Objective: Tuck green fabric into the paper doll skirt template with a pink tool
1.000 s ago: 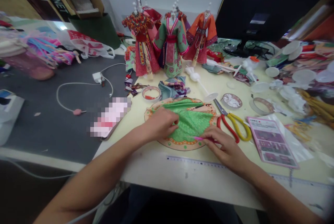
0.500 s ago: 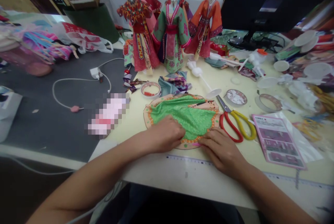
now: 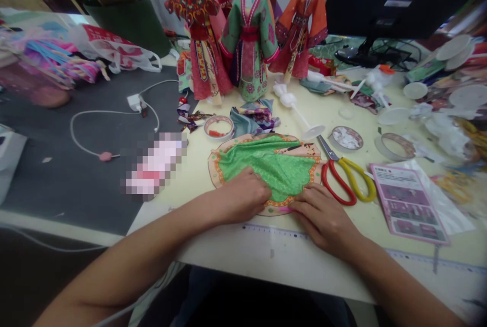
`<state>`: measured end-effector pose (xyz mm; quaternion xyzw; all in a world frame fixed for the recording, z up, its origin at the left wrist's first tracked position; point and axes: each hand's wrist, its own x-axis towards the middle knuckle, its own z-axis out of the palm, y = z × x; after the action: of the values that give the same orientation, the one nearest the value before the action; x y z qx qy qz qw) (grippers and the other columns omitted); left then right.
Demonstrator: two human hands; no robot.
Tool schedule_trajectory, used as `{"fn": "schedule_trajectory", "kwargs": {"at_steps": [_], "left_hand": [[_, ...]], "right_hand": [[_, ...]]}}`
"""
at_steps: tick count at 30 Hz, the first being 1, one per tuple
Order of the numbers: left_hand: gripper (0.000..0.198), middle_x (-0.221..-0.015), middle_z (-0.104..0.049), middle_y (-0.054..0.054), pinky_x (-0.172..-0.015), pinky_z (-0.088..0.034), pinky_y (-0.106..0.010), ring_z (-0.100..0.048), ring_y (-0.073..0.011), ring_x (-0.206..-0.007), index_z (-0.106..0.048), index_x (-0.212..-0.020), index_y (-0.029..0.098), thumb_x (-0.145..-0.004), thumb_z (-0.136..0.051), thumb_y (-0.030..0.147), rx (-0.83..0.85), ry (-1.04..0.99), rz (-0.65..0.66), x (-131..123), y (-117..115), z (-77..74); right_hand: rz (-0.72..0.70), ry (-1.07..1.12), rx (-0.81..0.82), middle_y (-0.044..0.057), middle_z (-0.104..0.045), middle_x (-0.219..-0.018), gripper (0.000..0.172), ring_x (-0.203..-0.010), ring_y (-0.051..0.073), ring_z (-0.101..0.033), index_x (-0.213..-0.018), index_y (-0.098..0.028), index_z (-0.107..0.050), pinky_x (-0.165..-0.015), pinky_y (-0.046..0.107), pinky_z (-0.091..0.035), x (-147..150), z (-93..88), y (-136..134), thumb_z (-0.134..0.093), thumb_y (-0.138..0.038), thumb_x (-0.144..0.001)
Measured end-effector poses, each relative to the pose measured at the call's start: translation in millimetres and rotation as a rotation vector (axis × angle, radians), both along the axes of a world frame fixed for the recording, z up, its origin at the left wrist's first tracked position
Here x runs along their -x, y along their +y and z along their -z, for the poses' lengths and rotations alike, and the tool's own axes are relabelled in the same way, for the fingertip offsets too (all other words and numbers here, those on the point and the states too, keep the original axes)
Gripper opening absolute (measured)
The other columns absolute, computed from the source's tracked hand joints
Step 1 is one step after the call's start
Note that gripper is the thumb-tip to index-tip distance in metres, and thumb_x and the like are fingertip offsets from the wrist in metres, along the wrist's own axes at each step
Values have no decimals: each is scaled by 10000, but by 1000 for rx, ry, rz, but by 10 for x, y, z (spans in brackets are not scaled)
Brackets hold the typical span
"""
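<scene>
Where the left hand (image 3: 243, 196) and right hand (image 3: 323, 219) press, fingers together, wrinkled green brocade (image 3: 272, 164) covers a scalloped paper pattern (image 3: 213, 169).

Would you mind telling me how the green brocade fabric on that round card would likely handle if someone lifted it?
The green brocade fabric looks thin and floppy: it lies in soft ripples under the left hand. It is probably light, and may slide on the round card unless pressed down.

Our left hand (image 3: 243, 196) slid down toward the near edge of the green brocade (image 3: 270, 162), more cloth now showing above it, our right hand (image 3: 323, 218) drawn over the pink piece (image 3: 284, 209), now mostly covered.
</scene>
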<state>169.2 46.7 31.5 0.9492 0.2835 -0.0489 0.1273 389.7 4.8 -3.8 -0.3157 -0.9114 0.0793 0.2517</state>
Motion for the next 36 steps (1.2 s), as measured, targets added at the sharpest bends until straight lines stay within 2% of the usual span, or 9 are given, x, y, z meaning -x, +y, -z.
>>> {"fn": "schedule_trajectory", "kwargs": {"at_steps": [17,26,36], "left_hand": [[206,-732,-648,-51,-760,-355,-354,-517,-161,-680,-600,-694,147,-823,-440,166,-11,-4,-5,9,-11,15],[248,-713,-646,-58,-736,-338,-371,-527,-183,-700,-589,-675,146,-854,-433,220,-29,-6,-39,-8,-13,41],[229,-703,-634,-60,-777,-344,-384,-530,-179,-695,-587,-685,141,-844,-451,235,-31,-20,-63,-41,-8,71]], "right_hand": [[3,-13,8,67,-590,-790,180,-760,172,-530,-930,-138,-618,-830,431,-439,-24,3,-1,-483,-87,-822],[-10,-24,34,70,-592,-791,169,-767,173,-529,-912,-138,-618,-835,428,-436,-19,-17,-5,-490,-83,-815],[-6,-33,39,66,-600,-769,171,-760,174,-548,-885,-138,-631,-840,421,-437,-7,-28,-21,-480,-94,-818]]}}
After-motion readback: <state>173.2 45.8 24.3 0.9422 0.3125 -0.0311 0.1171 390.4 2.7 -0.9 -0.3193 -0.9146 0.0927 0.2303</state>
